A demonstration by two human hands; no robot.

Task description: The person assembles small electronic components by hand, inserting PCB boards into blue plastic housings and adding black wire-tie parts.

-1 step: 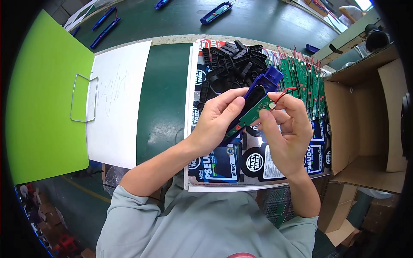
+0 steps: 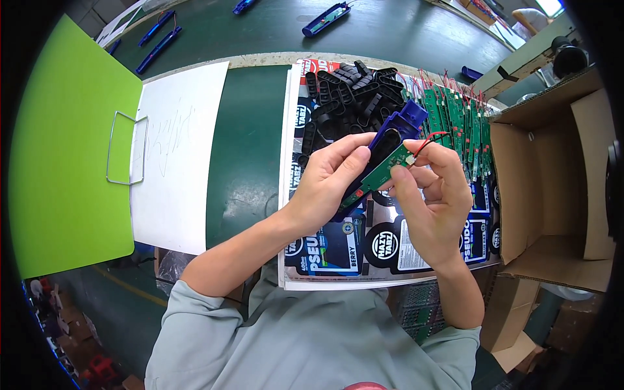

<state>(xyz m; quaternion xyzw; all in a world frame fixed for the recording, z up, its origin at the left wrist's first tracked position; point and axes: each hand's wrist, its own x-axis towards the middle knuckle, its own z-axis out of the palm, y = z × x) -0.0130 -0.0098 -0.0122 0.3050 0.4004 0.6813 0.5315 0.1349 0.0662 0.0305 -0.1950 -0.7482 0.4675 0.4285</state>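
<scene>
My left hand [image 2: 328,179] is closed around a dark blue plastic housing [image 2: 413,114], held at a slant above the work board. A black oblong part [image 2: 387,142] sits inside the housing's upper half. In my right hand [image 2: 432,201], thumb and fingers pinch the upper end of a narrow green circuit board [image 2: 385,170], by its white connector. Red and black wires [image 2: 430,138] run from that connector over my right fingers. The board lies along the housing, its lower end at the housing's lower part; whether it is seated there I cannot tell.
Black oblong parts [image 2: 348,97] are heaped behind my hands, beside rows of wired green circuit boards [image 2: 458,123]. An opened cardboard box [image 2: 546,175] stands at right. Left are a lime-green clipboard [image 2: 71,156] and white paper [image 2: 172,162]. Farther back, blue housings [image 2: 326,19] lie on a green surface.
</scene>
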